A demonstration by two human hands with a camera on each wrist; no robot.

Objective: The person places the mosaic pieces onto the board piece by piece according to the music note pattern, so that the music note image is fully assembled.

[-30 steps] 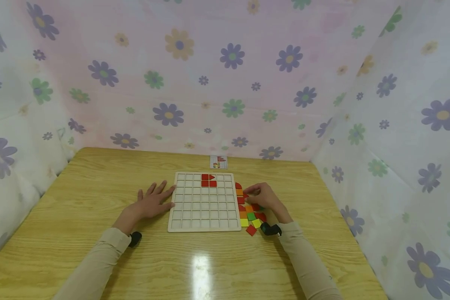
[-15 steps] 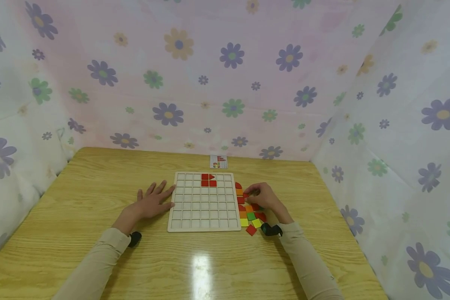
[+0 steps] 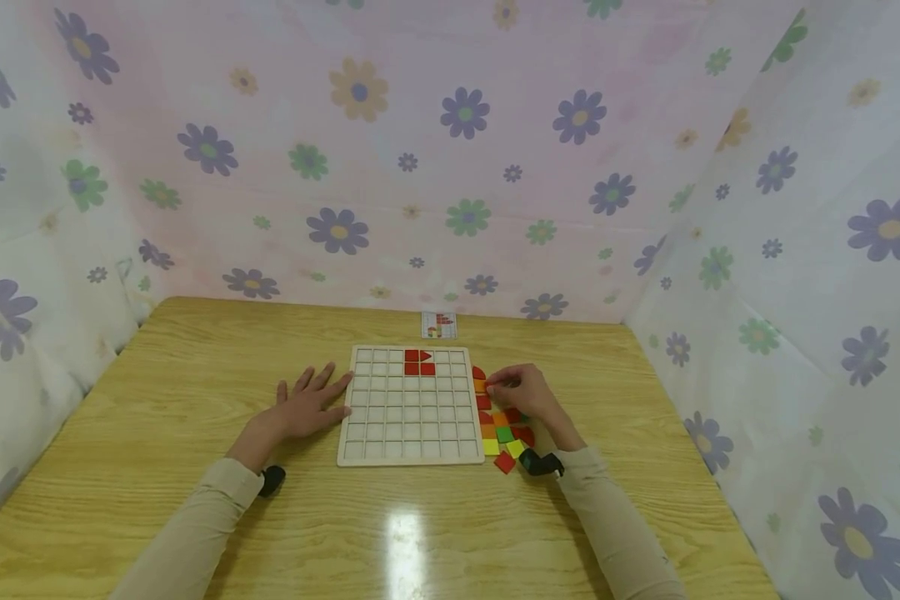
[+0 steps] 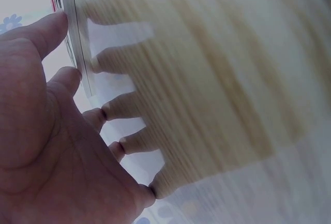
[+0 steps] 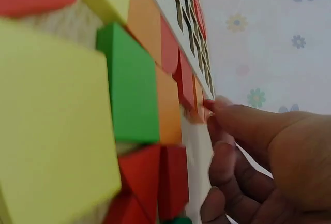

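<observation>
"Your right hand was just to the right of the grid board, thumb and forefinger pinching what looked like a small red piece. Your fingertips hid most of its shape."

"And your left hand lay at the board's left edge, fingers spread, holding nothing. Thumb and forefinger reached the rim; how hard they pressed, I couldn't tell."

"What did your pinch call for?"

"A straight lift, I'd say, rather than a sideways drag. An orange tile and a red tile lay along the board's right rim, so near your fingertips that a drag risked scattering them."

"Did your wrist need room too?"

"Probably. The green tile and a yellow tile lay to the right of the board's near half, so a raised wrist suited you better than a low one."

"And on the board?"

"Red squares and a red triangle sat in its two far rows. A light, steady left touch seemed your best guard against jogging them."
</observation>
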